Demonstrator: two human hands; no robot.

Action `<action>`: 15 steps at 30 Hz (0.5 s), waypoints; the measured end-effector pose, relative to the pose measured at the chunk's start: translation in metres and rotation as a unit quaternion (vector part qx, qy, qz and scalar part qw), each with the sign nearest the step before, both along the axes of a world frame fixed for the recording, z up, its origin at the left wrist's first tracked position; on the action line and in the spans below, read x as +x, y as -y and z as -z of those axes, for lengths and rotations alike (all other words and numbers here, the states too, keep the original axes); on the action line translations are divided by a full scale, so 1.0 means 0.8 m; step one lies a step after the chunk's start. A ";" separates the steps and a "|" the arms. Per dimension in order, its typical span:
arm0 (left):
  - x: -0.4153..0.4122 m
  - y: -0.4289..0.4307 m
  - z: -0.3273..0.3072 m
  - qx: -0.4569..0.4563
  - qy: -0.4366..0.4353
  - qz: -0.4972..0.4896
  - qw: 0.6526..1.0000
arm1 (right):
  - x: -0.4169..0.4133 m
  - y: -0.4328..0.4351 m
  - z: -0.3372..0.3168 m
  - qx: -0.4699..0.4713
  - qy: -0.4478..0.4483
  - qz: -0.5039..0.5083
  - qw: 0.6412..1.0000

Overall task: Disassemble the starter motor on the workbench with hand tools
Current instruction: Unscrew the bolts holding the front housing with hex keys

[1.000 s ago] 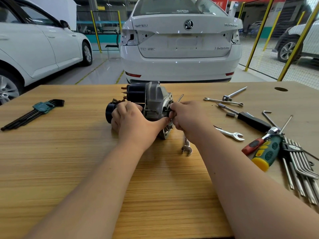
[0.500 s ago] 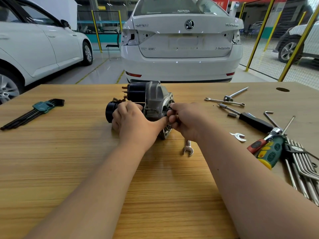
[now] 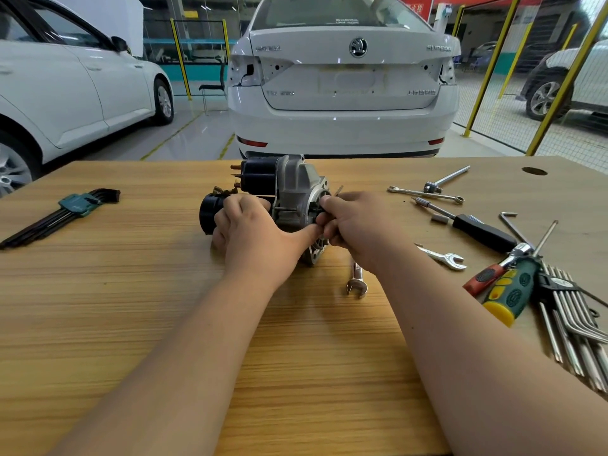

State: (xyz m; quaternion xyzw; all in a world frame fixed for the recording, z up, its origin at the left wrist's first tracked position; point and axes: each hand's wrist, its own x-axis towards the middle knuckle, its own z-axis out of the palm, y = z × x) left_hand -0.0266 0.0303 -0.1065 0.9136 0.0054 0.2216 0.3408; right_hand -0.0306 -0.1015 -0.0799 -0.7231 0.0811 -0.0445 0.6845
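Observation:
The starter motor (image 3: 292,189) lies on its side on the wooden workbench (image 3: 131,324), its black solenoid on top and its grey aluminium nose housing to the right. My left hand (image 3: 253,232) wraps around the motor's black body from the near side, thumb stretched toward the housing. My right hand (image 3: 358,225) is closed at the housing's front face, pinching a thin metal tool (image 3: 339,189). Only the tool's tip shows above my fingers. What that tool engages is hidden by my hand.
A black hex key set in a green holder (image 3: 65,209) lies at the left. Right of the motor lie spanners (image 3: 357,281) (image 3: 444,256), a black-handled driver (image 3: 483,233), a green-yellow screwdriver (image 3: 510,294) and silver hex keys (image 3: 572,324). A white car (image 3: 342,87) stands beyond the bench.
My right hand has twisted slightly at the housing's face; the thin tool's tip, hidden half a second ago, shows again. My left hand and the motor have stayed put.

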 end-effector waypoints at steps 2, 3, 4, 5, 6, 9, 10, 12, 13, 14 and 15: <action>-0.001 0.000 -0.001 0.000 -0.002 0.003 1.000 | 0.001 0.000 0.000 -0.001 0.012 -0.007 1.000; -0.001 0.000 -0.001 -0.001 -0.002 0.003 1.000 | 0.001 0.001 0.001 0.002 0.016 -0.011 1.000; -0.002 0.000 -0.001 -0.001 -0.002 0.002 1.000 | 0.002 0.001 0.000 0.002 0.023 -0.014 1.000; -0.002 0.000 -0.001 -0.002 -0.001 0.001 1.000 | 0.002 0.002 0.001 -0.009 0.036 -0.016 0.999; -0.001 0.000 -0.001 -0.003 -0.001 0.000 1.000 | 0.002 0.003 0.001 -0.031 0.055 -0.020 0.998; 0.000 0.000 0.000 0.000 0.000 -0.006 1.000 | 0.001 0.005 0.003 -0.142 0.127 -0.033 0.981; 0.000 0.000 0.001 0.001 0.001 -0.007 1.000 | 0.000 0.005 0.003 -0.179 0.146 -0.033 0.972; 0.001 0.000 0.001 0.000 -0.001 -0.007 1.000 | 0.001 0.004 0.002 -0.242 0.172 -0.022 0.955; 0.001 0.000 0.001 -0.001 -0.002 -0.007 1.000 | 0.001 0.005 0.001 -0.270 0.183 -0.012 0.945; 0.001 0.000 0.001 -0.002 -0.004 -0.007 1.000 | 0.001 0.006 0.001 -0.300 0.196 0.002 0.934; 0.001 -0.001 0.002 -0.001 -0.005 -0.008 1.000 | 0.000 0.007 0.000 -0.325 0.210 0.015 0.922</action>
